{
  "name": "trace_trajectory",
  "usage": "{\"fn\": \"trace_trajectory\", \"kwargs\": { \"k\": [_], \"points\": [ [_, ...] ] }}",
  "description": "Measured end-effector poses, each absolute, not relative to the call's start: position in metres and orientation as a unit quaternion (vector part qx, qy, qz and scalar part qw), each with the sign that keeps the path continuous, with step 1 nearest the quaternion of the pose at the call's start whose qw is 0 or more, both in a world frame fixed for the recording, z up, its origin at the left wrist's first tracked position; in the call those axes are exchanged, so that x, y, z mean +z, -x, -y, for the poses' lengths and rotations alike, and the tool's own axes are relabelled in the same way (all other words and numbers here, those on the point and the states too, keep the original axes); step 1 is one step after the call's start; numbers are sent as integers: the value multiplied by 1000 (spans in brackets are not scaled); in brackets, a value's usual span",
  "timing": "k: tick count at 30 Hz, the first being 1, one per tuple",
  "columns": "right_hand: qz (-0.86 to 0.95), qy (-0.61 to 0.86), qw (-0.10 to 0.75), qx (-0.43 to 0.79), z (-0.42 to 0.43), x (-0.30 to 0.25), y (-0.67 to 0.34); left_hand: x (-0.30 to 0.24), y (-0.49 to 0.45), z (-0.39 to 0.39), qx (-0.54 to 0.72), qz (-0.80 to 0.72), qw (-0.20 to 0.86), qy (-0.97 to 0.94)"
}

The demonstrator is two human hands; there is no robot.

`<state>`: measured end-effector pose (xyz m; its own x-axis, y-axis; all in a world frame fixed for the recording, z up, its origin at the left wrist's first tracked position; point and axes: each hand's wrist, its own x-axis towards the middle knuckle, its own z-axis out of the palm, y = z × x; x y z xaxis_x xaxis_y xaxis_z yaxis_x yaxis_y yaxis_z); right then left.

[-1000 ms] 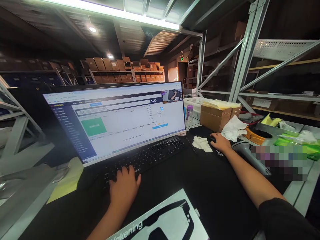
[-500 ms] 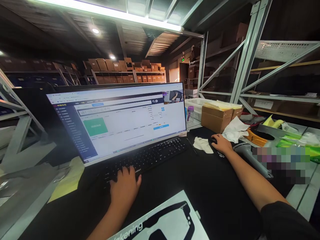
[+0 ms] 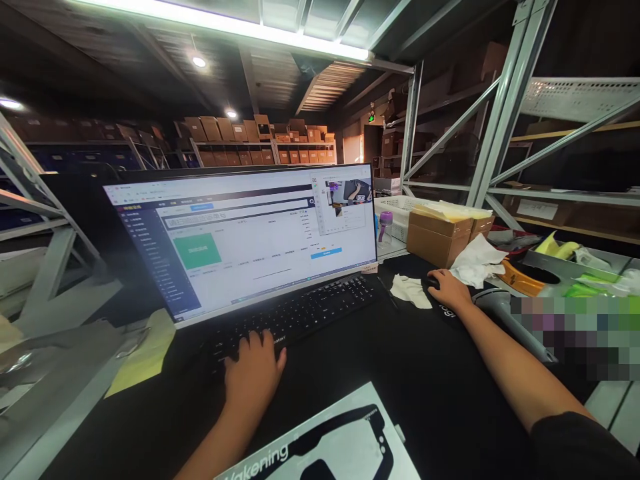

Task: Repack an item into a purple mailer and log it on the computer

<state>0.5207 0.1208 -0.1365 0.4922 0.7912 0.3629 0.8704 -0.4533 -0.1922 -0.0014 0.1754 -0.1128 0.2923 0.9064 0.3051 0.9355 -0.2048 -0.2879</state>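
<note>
My left hand (image 3: 254, 370) lies over the left end of a black keyboard (image 3: 330, 303), its fingers spread on the keys. A black computer mouse (image 3: 431, 282) sits under my right hand (image 3: 454, 292), whose fingers curve around it and partly hide it. In front of me stands a lit monitor (image 3: 260, 233), showing a web page with a green block and a smaller window at upper right. Nearest to me is a white box (image 3: 350, 427) with a dark frame-like print and lettering, partly cut off by the lower picture edge.
A crumpled white tissue (image 3: 411, 291) lies left of the mouse, a grey handheld scanner (image 3: 515, 323) right of it. Behind are a cardboard box (image 3: 434, 237), a purple-capped bottle (image 3: 385, 228) and an orange tape roll (image 3: 523, 279). Yellow paper (image 3: 143, 357) lies at left.
A small window on the monitor's upper right now shows larger, with a white panel around its picture. The view has shifted slightly; both hands keep their places.
</note>
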Motion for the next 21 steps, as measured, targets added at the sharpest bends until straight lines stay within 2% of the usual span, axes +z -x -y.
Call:
{"fn": "trace_trajectory", "kwargs": {
  "k": [21],
  "points": [
    [531,813,209,-115,-137,-155,-540,-119,4,-178,-69,593,201,776]
  ]
}}
